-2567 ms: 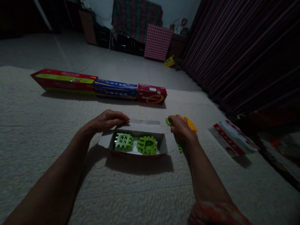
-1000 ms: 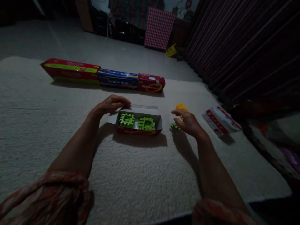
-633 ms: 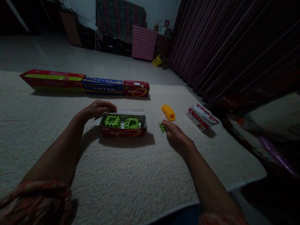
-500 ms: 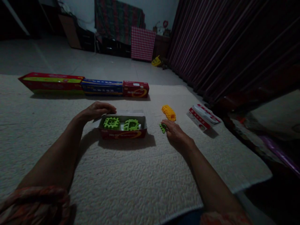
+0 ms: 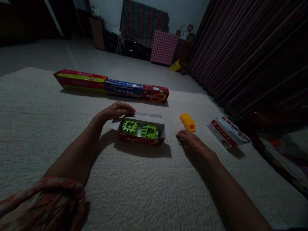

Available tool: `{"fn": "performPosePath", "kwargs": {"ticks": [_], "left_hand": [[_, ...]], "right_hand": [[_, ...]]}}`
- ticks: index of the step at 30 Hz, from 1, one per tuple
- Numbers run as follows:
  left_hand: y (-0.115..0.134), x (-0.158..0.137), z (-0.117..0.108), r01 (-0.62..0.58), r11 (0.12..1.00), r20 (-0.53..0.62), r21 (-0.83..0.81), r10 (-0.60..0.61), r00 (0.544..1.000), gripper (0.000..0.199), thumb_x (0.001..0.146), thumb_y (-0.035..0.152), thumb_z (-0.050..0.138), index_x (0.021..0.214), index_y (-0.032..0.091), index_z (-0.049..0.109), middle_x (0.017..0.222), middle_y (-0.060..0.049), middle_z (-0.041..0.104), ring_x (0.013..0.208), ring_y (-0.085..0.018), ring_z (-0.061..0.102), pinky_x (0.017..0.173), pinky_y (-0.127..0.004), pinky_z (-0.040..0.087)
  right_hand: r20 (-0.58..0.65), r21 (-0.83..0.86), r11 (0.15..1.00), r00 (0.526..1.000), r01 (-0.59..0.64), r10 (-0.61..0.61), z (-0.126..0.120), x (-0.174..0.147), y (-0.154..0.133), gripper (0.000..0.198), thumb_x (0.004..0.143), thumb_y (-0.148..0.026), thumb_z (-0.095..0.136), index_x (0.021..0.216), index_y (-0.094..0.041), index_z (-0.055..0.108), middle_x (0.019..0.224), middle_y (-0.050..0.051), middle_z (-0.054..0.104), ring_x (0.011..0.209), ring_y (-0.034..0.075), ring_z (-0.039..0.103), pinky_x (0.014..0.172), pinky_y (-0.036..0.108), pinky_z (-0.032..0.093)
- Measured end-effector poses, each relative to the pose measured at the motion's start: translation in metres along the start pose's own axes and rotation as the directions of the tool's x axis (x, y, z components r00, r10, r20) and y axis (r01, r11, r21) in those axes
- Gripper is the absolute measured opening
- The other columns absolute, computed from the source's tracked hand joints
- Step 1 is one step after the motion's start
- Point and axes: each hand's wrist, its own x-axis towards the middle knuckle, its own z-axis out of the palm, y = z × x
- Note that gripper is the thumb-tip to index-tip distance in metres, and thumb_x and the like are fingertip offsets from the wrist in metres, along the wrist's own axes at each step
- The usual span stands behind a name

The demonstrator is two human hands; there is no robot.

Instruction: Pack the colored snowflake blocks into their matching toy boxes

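Note:
A small dark red carton [image 5: 141, 140] stands on the quilted mat with its white lid flap [image 5: 150, 116] folded back. Two green notched plastic blocks lie inside, one on the left [image 5: 130, 127] and one on the right [image 5: 148, 132]. My left hand [image 5: 117, 110] lies over the flap's left end, fingers stretched out. To the right of the carton, my right hand [image 5: 192, 141] pinches a small green interlocking block [image 5: 180, 140] low over the mat; my fingers hide most of it. Just beyond that hand lies a joined row of yellow-orange blocks [image 5: 187, 122].
A red-and-yellow box [image 5: 81, 81], a blue box [image 5: 124, 89] and a dark red box [image 5: 155, 93] stand end to end behind the carton. A white-and-red package [image 5: 227, 133] sits at the right, near the purple curtain [image 5: 231, 48]. The pale mat [image 5: 144, 192] spreads beneath everything.
My view has swung left, so everything appears further right. The green block in my right hand shows less between my fingers. My left hand stays at the flap.

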Motion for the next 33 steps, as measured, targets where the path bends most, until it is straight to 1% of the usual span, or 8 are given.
{"fn": "performPosePath", "kwargs": {"ticks": [3, 6, 9, 12, 16, 19, 27, 33], "left_hand": [[-0.001, 0.001, 0.0, 0.005, 1.0, -0.003, -0.026, -0.005, 1.0, 0.019, 0.073, 0.021, 0.073, 0.089, 0.02, 0.084, 0.089, -0.007, 0.082, 0.087, -0.021, 0.074, 0.087, -0.033, 0.056], [-0.004, 0.002, 0.0, 0.004, 0.998, -0.005, -0.056, -0.004, 1.0, 0.018, 0.073, 0.019, 0.072, 0.087, 0.02, 0.084, 0.088, -0.007, 0.082, 0.085, -0.021, 0.073, 0.084, -0.033, 0.056], [-0.007, 0.003, 0.001, -0.007, 0.994, -0.016, -0.112, 0.005, 1.0, 0.019, 0.072, 0.015, 0.07, 0.084, 0.021, 0.084, 0.084, -0.006, 0.082, 0.081, -0.02, 0.073, 0.08, -0.033, 0.056], [-0.009, 0.005, 0.002, -0.017, 0.991, -0.033, -0.131, 0.013, 0.999, 0.021, 0.07, 0.014, 0.068, 0.081, 0.022, 0.084, 0.08, -0.006, 0.081, 0.073, -0.018, 0.071, 0.074, -0.031, 0.055], [-0.006, 0.005, 0.006, -0.038, 0.992, -0.054, -0.123, 0.032, 0.998, 0.023, 0.067, 0.012, 0.066, 0.078, 0.022, 0.084, 0.076, -0.007, 0.08, 0.068, -0.019, 0.07, 0.068, -0.03, 0.055], [-0.002, 0.005, 0.009, -0.064, 0.992, -0.091, -0.113, 0.054, 0.994, 0.02, 0.064, 0.013, 0.067, 0.073, 0.022, 0.082, 0.072, -0.006, 0.079, 0.066, -0.02, 0.071, 0.064, -0.03, 0.056], [0.002, 0.005, 0.007, -0.034, 0.996, -0.068, -0.08, 0.029, 0.997, 0.02, 0.068, 0.01, 0.067, 0.074, 0.022, 0.082, 0.074, -0.007, 0.079, 0.064, -0.019, 0.068, 0.064, -0.03, 0.054], [0.001, 0.004, 0.004, -0.049, 0.995, -0.032, -0.092, 0.046, 0.998, 0.021, 0.071, 0.01, 0.067, 0.078, 0.021, 0.083, 0.077, -0.006, 0.079, 0.07, -0.019, 0.071, 0.07, -0.031, 0.056]], "right_hand": [[-0.002, -0.031, 0.997, 0.998, -0.066, 0.066, -0.002, 0.001, -0.001, 0.043, 0.079, -0.006, 0.05, 0.113, -0.024, 0.069, 0.114, 0.008, 0.069, 0.107, 0.023, 0.064, 0.1, 0.042, 0.051], [-0.113, -0.038, 0.988, 0.983, -0.147, 0.142, -0.006, 0.002, 0.006, 0.036, 0.079, -0.013, 0.054, 0.11, -0.023, 0.07, 0.111, 0.011, 0.069, 0.102, 0.027, 0.066, 0.096, 0.045, 0.054], [-0.318, -0.036, 0.993, 0.944, -0.109, 0.092, -0.021, 0.01, 0.003, 0.031, 0.08, -0.022, 0.06, 0.109, -0.021, 0.072, 0.111, 0.014, 0.068, 0.102, 0.031, 0.067, 0.091, 0.05, 0.057], [-0.423, -0.022, 1.0, 0.906, -0.01, 0.0, -0.038, 0.027, -0.03, 0.032, 0.083, -0.026, 0.064, 0.113, -0.022, 0.071, 0.112, 0.013, 0.066, 0.099, 0.029, 0.068, 0.084, 0.046, 0.059], [-0.275, 0.031, 0.991, 0.955, 0.129, -0.116, -0.04, 0.057, -0.096, 0.03, 0.085, -0.024, 0.066, 0.116, -0.023, 0.071, 0.109, 0.01, 0.066, 0.098, 0.026, 0.067, 0.084, 0.044, 0.059], [-0.145, 0.065, 0.985, 0.978, 0.159, -0.148, -0.027, 0.075, -0.126, 0.031, 0.083, -0.017, 0.067, 0.113, -0.022, 0.071, 0.109, 0.009, 0.065, 0.1, 0.026, 0.066, 0.088, 0.045, 0.059], [-0.079, 0.073, 0.989, 0.989, 0.131, -0.126, -0.006, 0.089, -0.127, 0.035, 0.081, -0.013, 0.067, 0.115, -0.022, 0.068, 0.113, 0.009, 0.063, 0.101, 0.025, 0.065, 0.093, 0.047, 0.058], [-0.206, 0.115, 0.98, 0.969, 0.162, -0.136, -0.01, 0.085, -0.126, 0.036, 0.082, -0.02, 0.067, 0.118, -0.024, 0.066, 0.115, 0.01, 0.063, 0.106, 0.027, 0.065, 0.092, 0.048, 0.059]]}}
